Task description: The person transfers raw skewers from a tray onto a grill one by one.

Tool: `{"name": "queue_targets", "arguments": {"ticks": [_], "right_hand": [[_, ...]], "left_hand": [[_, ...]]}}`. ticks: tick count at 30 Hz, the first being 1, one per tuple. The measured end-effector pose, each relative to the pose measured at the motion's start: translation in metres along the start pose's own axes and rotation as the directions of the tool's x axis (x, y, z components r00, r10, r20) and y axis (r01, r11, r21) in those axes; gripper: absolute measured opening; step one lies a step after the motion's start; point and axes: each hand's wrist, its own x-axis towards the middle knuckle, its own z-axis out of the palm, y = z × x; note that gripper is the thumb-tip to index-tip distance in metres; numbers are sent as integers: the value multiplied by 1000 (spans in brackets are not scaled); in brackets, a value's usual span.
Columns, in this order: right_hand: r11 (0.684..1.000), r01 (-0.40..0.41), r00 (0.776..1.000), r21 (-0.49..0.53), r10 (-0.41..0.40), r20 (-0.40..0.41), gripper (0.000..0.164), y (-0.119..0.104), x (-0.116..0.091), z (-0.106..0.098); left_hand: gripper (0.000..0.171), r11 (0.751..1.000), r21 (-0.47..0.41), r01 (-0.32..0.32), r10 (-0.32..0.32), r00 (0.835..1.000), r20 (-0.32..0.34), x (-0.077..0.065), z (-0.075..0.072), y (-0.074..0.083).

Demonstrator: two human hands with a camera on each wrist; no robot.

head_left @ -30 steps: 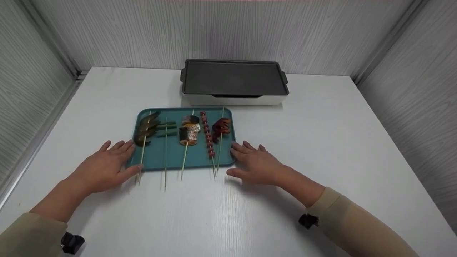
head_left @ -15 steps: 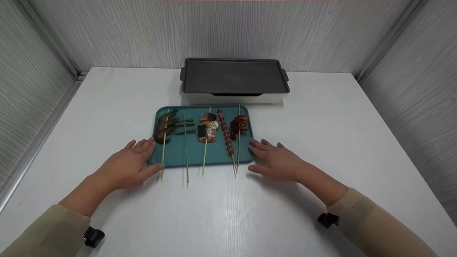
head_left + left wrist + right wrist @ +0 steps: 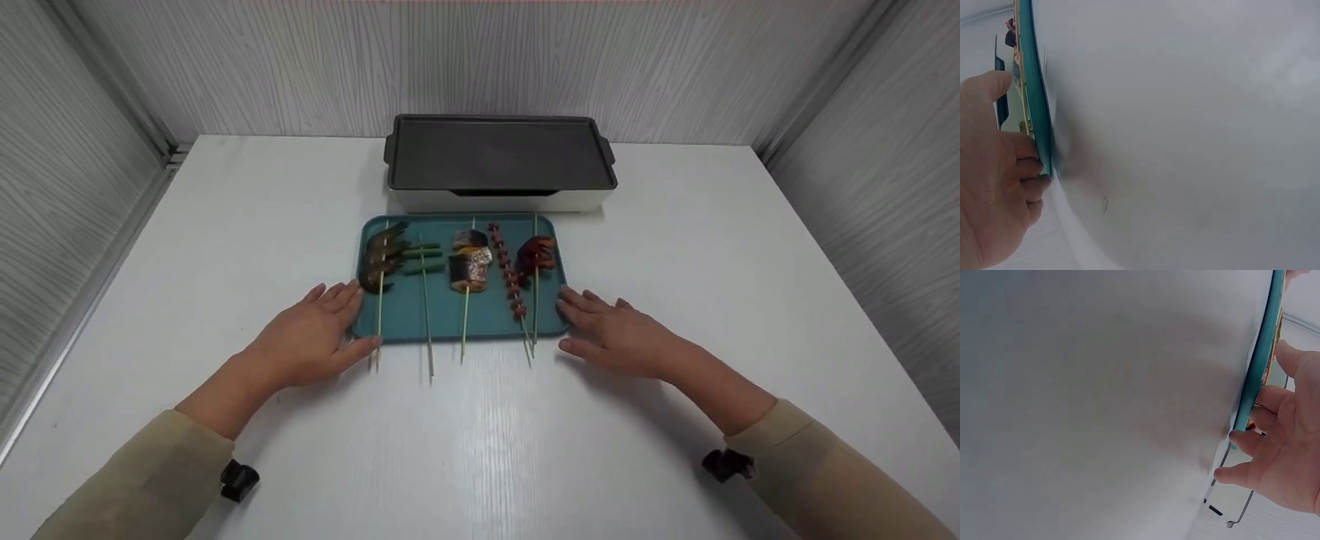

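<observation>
A teal rectangular tray (image 3: 405,319) lies flat on the white table, with my hands at its two short sides. My left hand (image 3: 307,337) touches the left edge with extended fingers, its thumb by the front left corner. On the opposite side, the fingers of my right hand (image 3: 626,337) rest against the right edge. Across the tray lie a shrimp skewer (image 3: 379,262), a green vegetable skewer (image 3: 424,266), a fish-chunk skewer (image 3: 469,274), a skewer of small red pieces (image 3: 508,274) and a reddish octopus-like skewer (image 3: 536,255). Several stick ends overhang the front rim.
A black griddle (image 3: 502,154) on a white base stands right behind the tray, close to its back rim. Pale wood-grain panels (image 3: 300,67) enclose the table (image 3: 465,450) at the back and sides.
The tray and its skewers have slid to the right and slightly back, now in front of the griddle. Both hands have moved along with it, staying at its sides.
</observation>
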Motion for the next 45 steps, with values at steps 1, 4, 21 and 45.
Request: {"name": "queue_targets", "arguments": {"ticks": [1, 4, 21, 45], "right_hand": [[1000, -8, 1000, 1, 8, -1, 78, 2, -1, -1], [1000, -27, 1000, 5, 27, -7, 78, 8, -6, -3], [997, -59, 998, 41, 60, -15, 77, 30, -24, -6], [993, -82, 996, 89, 86, -39, 79, 43, -34, -3]], "left_hand": [[86, 1000, -3, -2, 2, 1000, -2, 3, 0, 2], [86, 1000, -1, -9, 9, 1000, -3, 11, 1, 8], [74, 998, 30, -60, 60, 998, -19, 28, 6, 25], [76, 995, 69, -78, 78, 997, 5, 38, 13, 37]]}}
